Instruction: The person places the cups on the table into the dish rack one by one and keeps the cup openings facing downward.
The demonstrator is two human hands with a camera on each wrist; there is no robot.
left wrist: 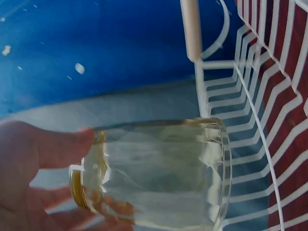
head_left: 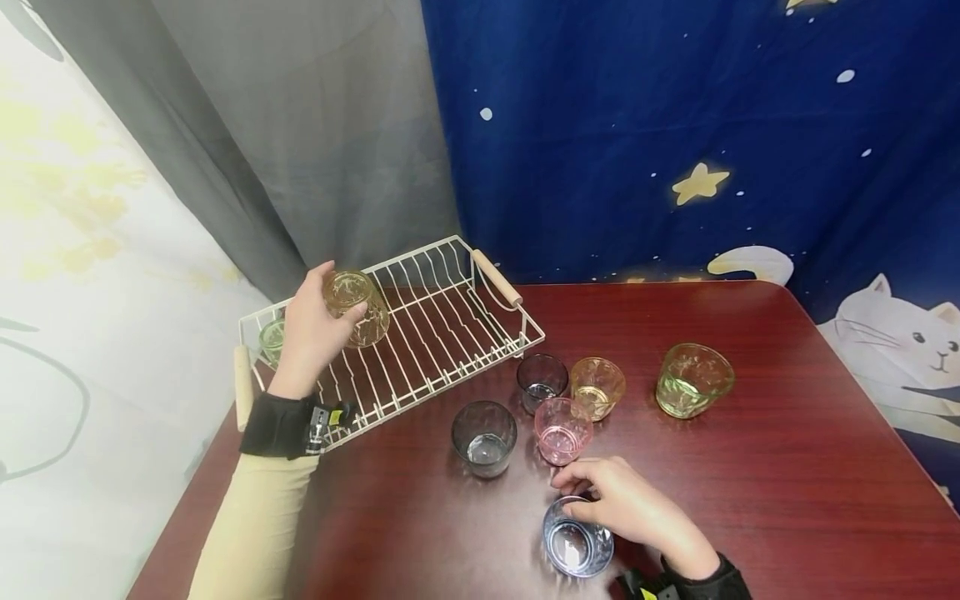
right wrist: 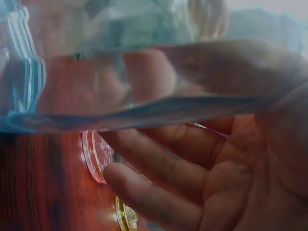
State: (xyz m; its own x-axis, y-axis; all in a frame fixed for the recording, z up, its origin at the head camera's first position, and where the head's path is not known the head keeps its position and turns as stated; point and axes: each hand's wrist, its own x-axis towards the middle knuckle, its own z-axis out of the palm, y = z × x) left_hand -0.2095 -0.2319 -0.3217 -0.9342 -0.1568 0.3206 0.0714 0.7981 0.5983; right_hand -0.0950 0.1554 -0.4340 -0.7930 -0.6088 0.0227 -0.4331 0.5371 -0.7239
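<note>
My left hand (head_left: pixel 311 329) grips a pale yellow glass (head_left: pixel 358 308) around its base, with the mouth turned down over the white wire dish rack (head_left: pixel 420 387). In the left wrist view, the thumb and fingers hold that glass (left wrist: pixel 159 173) on opposite sides beside the rack's wires. My right hand (head_left: pixel 626 508) pinches the rim of an upright blue glass (head_left: pixel 577 542), thumb at the inside and fingers along the outer side. The blue glass (right wrist: pixel 29 91) fills the upper right wrist view. Just beyond those fingers stands a pink glass (head_left: pixel 562 432).
A green glass (head_left: pixel 272 340) sits at the rack's left end, partly hidden by my left hand. A grey glass (head_left: pixel 484 440), a dark purple glass (head_left: pixel 542 382) and an amber glass (head_left: pixel 597 387) stand mid-table. Farther right is another green glass (head_left: pixel 693 381). Curtains (head_left: pixel 570 142) hang behind.
</note>
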